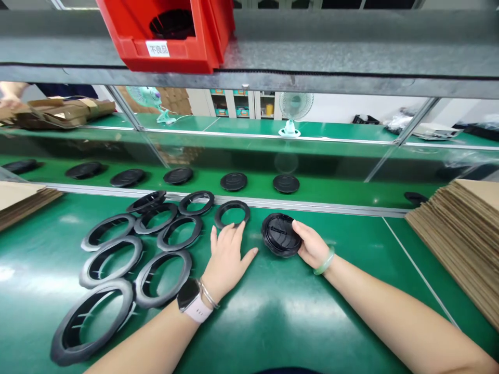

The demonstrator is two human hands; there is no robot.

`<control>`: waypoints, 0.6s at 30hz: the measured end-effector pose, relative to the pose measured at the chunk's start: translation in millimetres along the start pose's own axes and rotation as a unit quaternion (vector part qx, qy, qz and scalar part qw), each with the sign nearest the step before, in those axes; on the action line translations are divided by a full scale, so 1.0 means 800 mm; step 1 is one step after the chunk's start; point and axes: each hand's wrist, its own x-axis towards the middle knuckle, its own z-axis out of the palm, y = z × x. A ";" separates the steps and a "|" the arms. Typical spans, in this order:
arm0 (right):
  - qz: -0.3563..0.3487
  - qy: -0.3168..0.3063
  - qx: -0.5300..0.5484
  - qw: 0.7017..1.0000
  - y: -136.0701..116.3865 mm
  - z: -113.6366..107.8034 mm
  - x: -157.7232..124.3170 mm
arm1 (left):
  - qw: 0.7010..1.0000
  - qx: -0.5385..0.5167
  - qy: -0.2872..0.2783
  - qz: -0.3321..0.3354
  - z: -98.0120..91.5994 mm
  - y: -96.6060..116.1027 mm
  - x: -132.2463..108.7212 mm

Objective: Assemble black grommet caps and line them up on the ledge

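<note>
My right hand (312, 244) grips a round black plastic cap (281, 234) by its right edge, its ribbed face turned toward me. My left hand (228, 254) reaches forward with fingers spread, the fingertips at the near rim of a black plastic ring (233, 203); whether they press on it I cannot tell. Left of that hand, several more black rings lie in loose rows on the green table (273, 311), among them a large one (93, 322) at the near left.
Beyond the table edge, several black discs (234, 181) sit on a green belt (202, 192). Cardboard stacks (463, 234) stand at right and left. Overhead, a red bin (171, 57) rests on a metal shelf (331, 47). Two fans (295, 106) and another person's hand (11, 93) are behind.
</note>
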 end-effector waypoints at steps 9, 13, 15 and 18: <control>-0.016 0.008 0.076 0.997 0.005 -0.009 0.011 | 0.997 -0.034 -0.040 0.057 -0.025 0.018 -0.022; -0.051 0.018 -0.116 0.992 -0.003 -0.020 0.022 | 0.995 -0.040 -0.024 0.091 -0.006 0.006 -0.023; -0.084 0.054 -0.212 0.972 -0.023 -0.034 0.033 | 0.991 -0.058 -0.013 0.123 0.005 0.001 -0.025; -0.151 0.129 -0.310 0.930 -0.074 -0.069 0.054 | 0.979 -0.080 -0.018 0.185 0.020 -0.005 -0.032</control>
